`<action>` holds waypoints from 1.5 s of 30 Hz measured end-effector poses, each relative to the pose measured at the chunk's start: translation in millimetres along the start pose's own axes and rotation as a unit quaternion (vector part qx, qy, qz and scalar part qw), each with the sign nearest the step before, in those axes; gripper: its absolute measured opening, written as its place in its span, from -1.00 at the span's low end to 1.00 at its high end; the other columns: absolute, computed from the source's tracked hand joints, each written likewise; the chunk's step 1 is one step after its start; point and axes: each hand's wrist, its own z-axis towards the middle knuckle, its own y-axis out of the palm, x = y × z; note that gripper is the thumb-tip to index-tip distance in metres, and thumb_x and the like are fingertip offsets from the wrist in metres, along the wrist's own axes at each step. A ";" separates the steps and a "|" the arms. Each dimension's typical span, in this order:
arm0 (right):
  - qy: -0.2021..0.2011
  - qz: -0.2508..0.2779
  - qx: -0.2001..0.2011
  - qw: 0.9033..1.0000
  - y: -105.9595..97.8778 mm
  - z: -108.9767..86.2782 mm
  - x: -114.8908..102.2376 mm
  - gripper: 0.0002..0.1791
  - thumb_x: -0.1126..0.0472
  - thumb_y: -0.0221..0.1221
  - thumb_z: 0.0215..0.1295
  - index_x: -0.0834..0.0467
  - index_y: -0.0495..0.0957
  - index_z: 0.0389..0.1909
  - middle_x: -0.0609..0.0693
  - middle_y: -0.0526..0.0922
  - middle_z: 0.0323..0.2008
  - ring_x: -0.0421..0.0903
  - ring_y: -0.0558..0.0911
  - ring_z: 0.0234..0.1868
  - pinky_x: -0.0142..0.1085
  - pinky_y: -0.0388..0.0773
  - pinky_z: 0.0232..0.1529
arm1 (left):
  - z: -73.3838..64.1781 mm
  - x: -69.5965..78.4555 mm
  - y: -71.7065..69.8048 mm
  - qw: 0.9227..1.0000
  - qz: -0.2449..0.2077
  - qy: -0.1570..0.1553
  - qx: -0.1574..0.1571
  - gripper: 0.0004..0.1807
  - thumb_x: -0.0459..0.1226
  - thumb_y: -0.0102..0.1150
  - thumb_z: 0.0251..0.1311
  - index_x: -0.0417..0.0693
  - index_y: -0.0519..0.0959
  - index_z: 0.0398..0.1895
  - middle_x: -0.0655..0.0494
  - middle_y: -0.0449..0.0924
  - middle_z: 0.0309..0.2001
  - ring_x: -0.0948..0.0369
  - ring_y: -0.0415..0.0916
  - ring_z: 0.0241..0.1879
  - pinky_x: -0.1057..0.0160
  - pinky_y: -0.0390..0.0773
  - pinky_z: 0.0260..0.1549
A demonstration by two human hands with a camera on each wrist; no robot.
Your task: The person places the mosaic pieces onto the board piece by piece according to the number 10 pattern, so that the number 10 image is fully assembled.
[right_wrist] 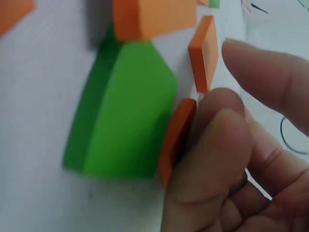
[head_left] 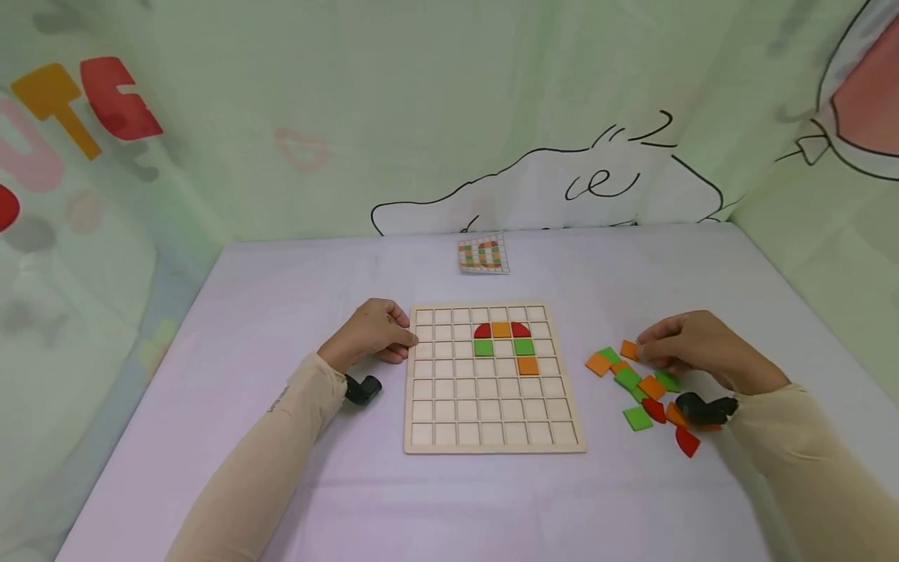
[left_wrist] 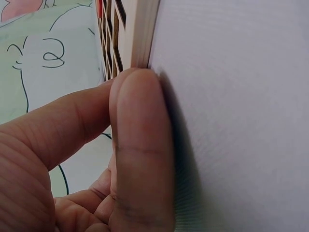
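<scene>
A square wooden grid board lies on the table, with red, orange and green tiles in some upper cells. My left hand pinches its left edge; in the left wrist view, the thumb and a finger meet at the wooden edge. My right hand is low over the loose tiles, its index and thumb apart, close to an orange tile. The right wrist view shows another orange tile beside the thumb, partly hidden, and a large green tile near the camera.
Loose green tiles, red quarter-round tiles and orange tiles are scattered right of the board, some partly overlapping. Behind the board lies a small printed pattern card. A printed cloth hangs at the table's back.
</scene>
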 end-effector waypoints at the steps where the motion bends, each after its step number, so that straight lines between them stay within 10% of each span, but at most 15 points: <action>1: 0.002 -0.008 0.001 1.000 1.4 0.4 -1.4 -0.51 0.08 0.38 0.35 0.38 0.62 0.10 -0.03 0.70 -0.31 -0.08 0.62 -0.29 -0.33 0.69 -0.28 | 0.1 -0.1 0.1 1.000 -0.001 0.000 0.000 -0.67 -0.48 0.39 0.23 -0.30 0.45 -0.05 -0.04 0.63 -0.37 0.24 0.60 -0.55 0.33 0.75 -0.49; 16: -0.011 -0.051 0.027 0.998 11.8 -3.5 -15.5 -0.69 0.13 0.39 0.27 0.30 0.66 -0.16 -0.01 0.66 -0.32 -0.05 0.58 -0.31 -0.29 0.59 -0.33 | -0.5 0.9 1.4 1.000 0.005 0.000 0.003 -0.67 -0.48 0.40 0.22 -0.31 0.46 -0.04 -0.06 0.65 -0.34 0.24 0.60 -0.55 0.33 0.74 -0.50; 34: -0.024 0.152 -0.025 0.988 18.9 5.9 -22.8 -0.52 0.19 0.20 0.54 0.49 0.44 0.23 -0.01 0.75 -0.18 -0.17 0.75 -0.23 -0.35 0.77 -0.12 | 0.1 -0.8 1.2 1.000 0.007 0.004 0.007 -0.68 -0.48 0.40 0.22 -0.30 0.46 -0.06 -0.02 0.63 -0.39 0.25 0.59 -0.56 0.33 0.74 -0.51; 45: -0.031 0.177 -0.055 0.982 39.3 16.7 -42.8 -0.55 0.26 0.18 0.52 0.50 0.43 0.24 0.06 0.69 -0.14 -0.14 0.72 -0.22 -0.34 0.77 -0.08 | 2.1 -2.4 1.1 1.000 0.007 0.006 0.009 -0.67 -0.47 0.40 0.22 -0.30 0.46 -0.06 -0.03 0.63 -0.39 0.24 0.60 -0.56 0.32 0.75 -0.51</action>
